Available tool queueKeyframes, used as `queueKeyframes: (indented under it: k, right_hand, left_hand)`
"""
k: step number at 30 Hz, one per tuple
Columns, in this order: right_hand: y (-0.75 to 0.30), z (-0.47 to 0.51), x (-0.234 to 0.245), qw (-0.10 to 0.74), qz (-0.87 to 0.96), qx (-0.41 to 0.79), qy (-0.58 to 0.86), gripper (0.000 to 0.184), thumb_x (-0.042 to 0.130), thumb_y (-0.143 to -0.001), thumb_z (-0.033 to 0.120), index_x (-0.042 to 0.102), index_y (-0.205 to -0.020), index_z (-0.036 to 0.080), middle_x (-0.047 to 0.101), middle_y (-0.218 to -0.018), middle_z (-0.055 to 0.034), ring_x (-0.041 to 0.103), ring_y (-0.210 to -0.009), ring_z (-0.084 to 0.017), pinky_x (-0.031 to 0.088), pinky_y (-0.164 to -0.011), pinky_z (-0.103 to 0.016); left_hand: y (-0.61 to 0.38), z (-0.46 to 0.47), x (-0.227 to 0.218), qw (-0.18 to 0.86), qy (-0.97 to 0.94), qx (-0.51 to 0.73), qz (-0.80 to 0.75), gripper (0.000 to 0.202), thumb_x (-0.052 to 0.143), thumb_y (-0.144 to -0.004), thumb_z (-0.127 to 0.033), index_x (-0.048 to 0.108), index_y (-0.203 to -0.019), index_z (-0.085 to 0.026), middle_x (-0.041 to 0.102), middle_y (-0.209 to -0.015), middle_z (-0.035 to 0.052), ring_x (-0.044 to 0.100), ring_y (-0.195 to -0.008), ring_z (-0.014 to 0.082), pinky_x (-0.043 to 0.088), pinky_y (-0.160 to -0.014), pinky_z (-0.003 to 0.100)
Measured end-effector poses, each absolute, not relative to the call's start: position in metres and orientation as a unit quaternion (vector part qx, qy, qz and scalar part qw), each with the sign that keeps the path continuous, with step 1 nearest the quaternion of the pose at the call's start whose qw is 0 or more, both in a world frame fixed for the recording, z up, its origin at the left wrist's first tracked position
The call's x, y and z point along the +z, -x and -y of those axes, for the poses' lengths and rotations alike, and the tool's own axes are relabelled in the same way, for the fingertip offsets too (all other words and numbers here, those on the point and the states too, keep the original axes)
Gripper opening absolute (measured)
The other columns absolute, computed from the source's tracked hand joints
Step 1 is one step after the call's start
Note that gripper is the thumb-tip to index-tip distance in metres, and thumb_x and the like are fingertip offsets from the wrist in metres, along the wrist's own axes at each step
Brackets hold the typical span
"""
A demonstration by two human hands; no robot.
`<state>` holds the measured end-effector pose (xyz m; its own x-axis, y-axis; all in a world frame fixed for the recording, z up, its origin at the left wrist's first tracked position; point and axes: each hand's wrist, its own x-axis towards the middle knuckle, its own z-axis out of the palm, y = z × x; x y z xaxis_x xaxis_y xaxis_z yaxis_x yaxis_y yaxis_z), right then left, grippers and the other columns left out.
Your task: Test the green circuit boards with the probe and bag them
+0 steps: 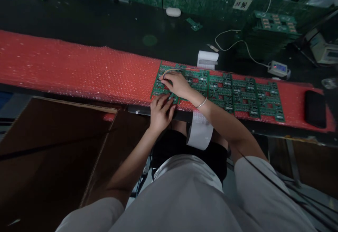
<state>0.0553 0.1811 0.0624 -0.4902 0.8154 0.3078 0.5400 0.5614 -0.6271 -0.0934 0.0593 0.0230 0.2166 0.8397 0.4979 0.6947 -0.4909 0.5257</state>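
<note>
A row of green circuit boards [220,91] lies on red bubble wrap [79,66] along the bench. My left hand [161,112] rests on the front edge of the leftmost circuit board [157,88], its fingers spread and bent, a ring on one of them. Just beyond it, my right hand [176,84] reaches across the same board with thumb and forefinger pinched near its left side. From those fingertips a thin pale cord [171,69] arcs back over the boards to the right. What the pinch holds is too small to make out.
A roll of white labels [207,58] stands behind the boards, and its strip [200,131] hangs over the front edge. A black case [315,109] lies at right. Behind are a stack of boards [277,22], a small corded device [277,68] and a white oval object [173,12].
</note>
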Motion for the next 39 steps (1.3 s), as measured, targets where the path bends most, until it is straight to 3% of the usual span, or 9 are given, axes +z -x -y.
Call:
queueKeyframes:
  k: [6, 12, 22, 30, 39]
  right_hand:
    - [-0.056, -0.189, 0.052, 0.295, 0.834, 0.219, 0.411, 0.020, 0.054, -0.104, 0.031, 0.070, -0.105, 0.020, 0.074, -0.113, -0.0079, 0.063, -0.112, -0.025, 0.043, -0.104, -0.040]
    - [-0.056, -0.190, 0.049, 0.290, 0.827, 0.217, 0.431, 0.018, 0.054, -0.104, 0.033, 0.067, -0.105, 0.020, 0.072, -0.106, -0.0065, 0.063, -0.105, -0.023, 0.044, -0.100, -0.039]
    - [-0.055, -0.187, 0.055, 0.257, 0.834, 0.184, 0.452, 0.016, 0.052, -0.107, 0.031, 0.062, -0.103, 0.020, 0.070, -0.105, -0.0049, 0.063, -0.104, -0.021, 0.043, -0.094, -0.035]
    - [-0.055, -0.188, 0.052, 0.279, 0.830, 0.198, 0.441, 0.015, 0.053, -0.106, 0.031, 0.061, -0.100, 0.020, 0.071, -0.103, -0.0041, 0.063, -0.103, -0.020, 0.043, -0.093, -0.034]
    - [-0.055, -0.187, 0.053, 0.280, 0.827, 0.204, 0.443, 0.016, 0.053, -0.105, 0.030, 0.064, -0.102, 0.019, 0.071, -0.103, -0.0057, 0.062, -0.100, -0.020, 0.043, -0.093, -0.034]
  left_hand:
    - [0.081, -0.047, 0.030, 0.059, -0.781, 0.408, -0.470, 0.027, 0.060, -0.100, -0.029, 0.071, -0.123, -0.022, 0.068, -0.131, 0.0128, 0.057, -0.125, 0.0298, 0.045, -0.107, 0.050]
    - [0.023, -0.010, 0.027, 0.158, -0.853, 0.352, -0.351, 0.019, 0.059, -0.102, -0.032, 0.075, -0.107, -0.022, 0.071, -0.106, 0.0090, 0.061, -0.104, 0.0233, 0.049, -0.090, 0.039]
    - [-0.026, 0.005, -0.005, 0.120, -0.879, 0.306, -0.346, 0.023, 0.057, -0.103, -0.029, 0.078, -0.103, -0.020, 0.070, -0.109, 0.0131, 0.058, -0.099, 0.0251, 0.043, -0.081, 0.038]
    - [-0.030, 0.006, -0.002, 0.149, -0.847, 0.346, -0.376, 0.023, 0.059, -0.101, -0.032, 0.080, -0.096, -0.023, 0.073, -0.106, 0.0108, 0.060, -0.101, 0.0249, 0.044, -0.081, 0.037]
    - [-0.031, 0.006, 0.001, 0.181, -0.841, 0.328, -0.390, 0.017, 0.063, -0.098, -0.027, 0.079, -0.100, -0.023, 0.073, -0.115, 0.0115, 0.061, -0.103, 0.0262, 0.045, -0.083, 0.038]
